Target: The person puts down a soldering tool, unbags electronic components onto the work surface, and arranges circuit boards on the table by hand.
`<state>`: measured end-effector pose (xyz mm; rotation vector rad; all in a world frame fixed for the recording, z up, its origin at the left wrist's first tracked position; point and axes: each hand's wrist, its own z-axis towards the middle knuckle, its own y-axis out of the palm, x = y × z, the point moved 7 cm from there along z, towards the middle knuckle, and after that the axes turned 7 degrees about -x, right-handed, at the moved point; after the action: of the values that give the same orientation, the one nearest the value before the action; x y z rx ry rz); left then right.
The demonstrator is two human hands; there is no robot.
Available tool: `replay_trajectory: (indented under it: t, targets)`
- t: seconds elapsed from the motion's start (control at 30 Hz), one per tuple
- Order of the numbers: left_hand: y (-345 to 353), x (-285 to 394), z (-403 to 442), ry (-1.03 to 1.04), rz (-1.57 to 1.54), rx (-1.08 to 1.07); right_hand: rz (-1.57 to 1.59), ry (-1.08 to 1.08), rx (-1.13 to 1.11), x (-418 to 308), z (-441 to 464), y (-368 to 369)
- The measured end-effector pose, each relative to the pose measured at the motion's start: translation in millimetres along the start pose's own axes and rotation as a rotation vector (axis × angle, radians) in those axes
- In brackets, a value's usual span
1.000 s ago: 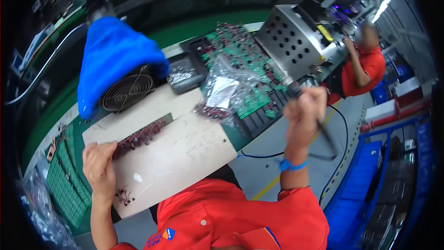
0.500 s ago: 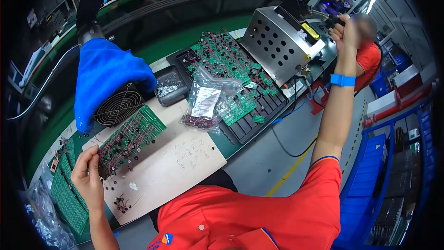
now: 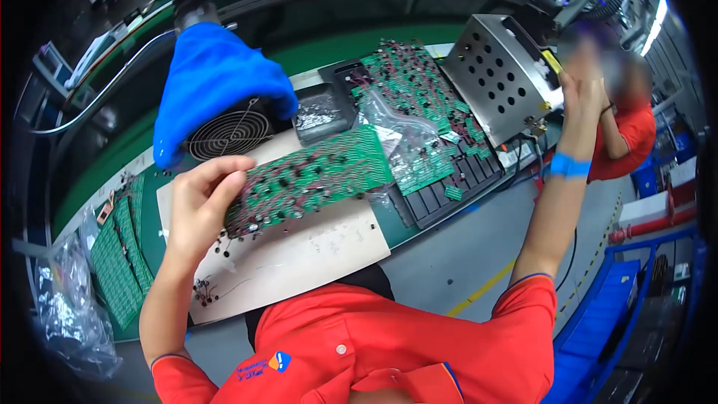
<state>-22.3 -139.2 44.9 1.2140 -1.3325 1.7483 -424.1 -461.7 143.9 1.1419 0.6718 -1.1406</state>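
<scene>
My left hand [image 3: 209, 198] pinches the left end of a green circuit board panel [image 3: 314, 172], raised over the pale board [image 3: 299, 254]. Small black parts with dark red wires cover the panel, and a few dangle below its left end. My right hand [image 3: 583, 75] is stretched far to the upper right, beside the perforated metal box [image 3: 497, 78]; its fingers are blurred, so what it holds cannot be made out. A small cluster of loose wired parts [image 3: 203, 292] lies on the pale board's lower left corner.
A blue cloth hood [image 3: 217, 75] covers a round fan grille [image 3: 228, 135]. Behind the panel are a small dark tray [image 3: 321, 112], a plastic bag [image 3: 404, 135] and a black tray [image 3: 456, 198] of circuit boards. A co-worker [image 3: 632, 131] is at the right.
The panel has been lifted off the pale board and moved right and nearer by my left hand. My right hand has gone from near the black tray to the upper right, past the metal box.
</scene>
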Motion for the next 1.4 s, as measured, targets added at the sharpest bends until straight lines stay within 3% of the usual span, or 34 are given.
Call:
replay_trajectory:
  t: [0.13,0.17,0.27,0.33,0.43,0.53,0.67,0.83,0.93,1.07,1.23,1.33,1.37,1.4]
  targets:
    - [27.1,-3.0,9.6,-0.066,-0.098,-0.153,-0.415,0.024,-0.614,17.5,-146.8,71.6]
    - [31.5,-2.4,11.5,-0.07,-0.096,-0.158,-0.415,0.203,-0.701,34.1,-178.3,78.6]
    - [53.9,-1.1,16.3,-0.102,-0.097,-0.294,-0.322,0.398,-0.74,59.5,-226.5,73.3]
    - [64.7,0.5,20.3,-0.111,-0.093,-0.347,-0.108,0.656,-0.826,80.1,-246.6,64.3]
    - [77.5,2.7,23.6,-0.127,-0.085,-0.427,-0.041,0.713,-0.758,94.1,-253.7,46.5]
    - [84.0,22.6,25.0,0.123,0.078,-0.455,-0.004,0.707,-0.68,98.1,-257.9,33.3]
    - [89.2,25.7,23.8,0.22,0.223,-0.546,-0.012,0.635,-0.581,91.3,-257.9,13.9]
    - [100.4,12.2,35.1,-0.051,-0.179,-0.606,-0.041,0.593,-0.481,77.6,-255.0,-23.6]
    - [102.3,39.2,52.8,0.266,0.282,-0.325,-0.046,0.541,-0.379,63.7,-245.3,-59.7]
    - [127.3,44.9,78.3,0.506,0.568,-0.131,0.07,0.407,-0.197,43.5,-231.0,-100.4]
    - [141.6,36.4,109.7,0.547,0.606,-0.192,0.279,0.227,-0.085,30.5,-226.7,-109.2]
    - [136.0,40.5,113.1,0.673,0.565,-0.246,0.201,0.23,-0.036,37.7,-226.5,-108.5]
    - [129.9,44.3,108.4,0.672,0.567,-0.249,0.163,0.231,-0.013,40.8,-226.8,-108.1]
    - [119.3,43.9,103.2,0.514,0.315,-0.321,0.165,0.233,-0.011,44.2,-227.2,-105.8]
